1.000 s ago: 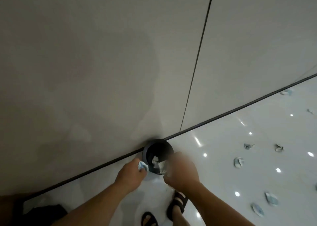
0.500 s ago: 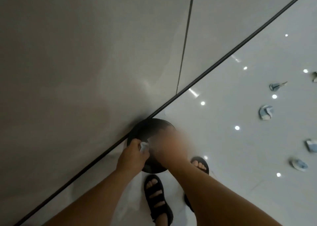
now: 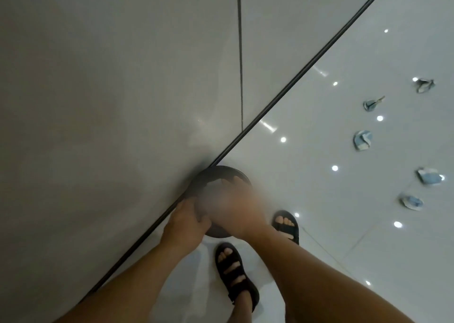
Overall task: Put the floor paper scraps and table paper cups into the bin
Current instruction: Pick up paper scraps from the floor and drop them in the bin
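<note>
Bin [image 3: 214, 175] at grey wall [image 3: 118, 96], scraps [image 3: 362, 139] on glossy floor [image 3: 344, 236], left hand [image 3: 184, 225], right hand [image 3: 233, 206], grips unclear

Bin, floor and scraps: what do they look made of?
Bin: dark with a dull finish and no glints. It could be plastic or coated metal; I cannot tell which. Floor: glossy pale tile or polished stone. It mirrors light spots sharply and shows thin joint lines. Scraps: crumpled paper, white with blue, judging by the creases and folded edges.

Round black bin [image 3: 214, 177] stands against the wall [image 3: 122, 101]; five crumpled blue-white paper scraps [image 3: 362, 139] lie scattered to my right.
</note>
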